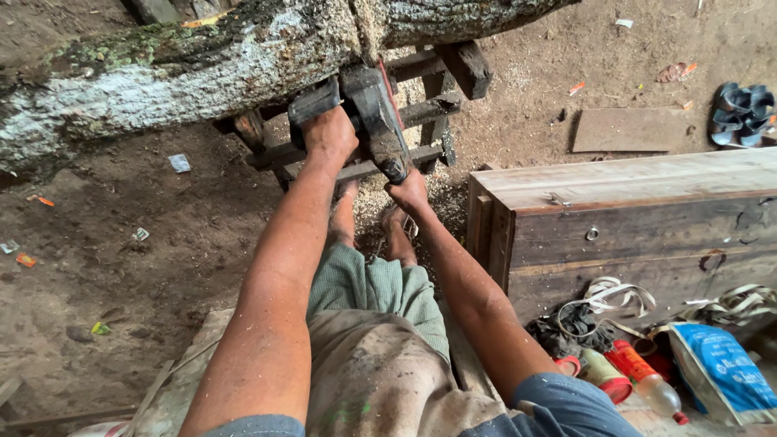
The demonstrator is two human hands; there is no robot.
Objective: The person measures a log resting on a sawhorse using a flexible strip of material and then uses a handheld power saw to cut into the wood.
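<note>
One dark, grimy chainsaw [374, 121] is gripped by two hands: the left hand [328, 133] is closed over its front handle, the right hand [409, 193] around its rear grip; one lichen-crusted grey log [162, 73] lies just beyond the fingers, against the saw

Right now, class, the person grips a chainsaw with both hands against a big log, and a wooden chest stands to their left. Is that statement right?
One detail is wrong. The head view shows the wooden chest on the person's right, not their left. The rest holds: the left hand and the right hand both grip the chainsaw against the big log.
</note>
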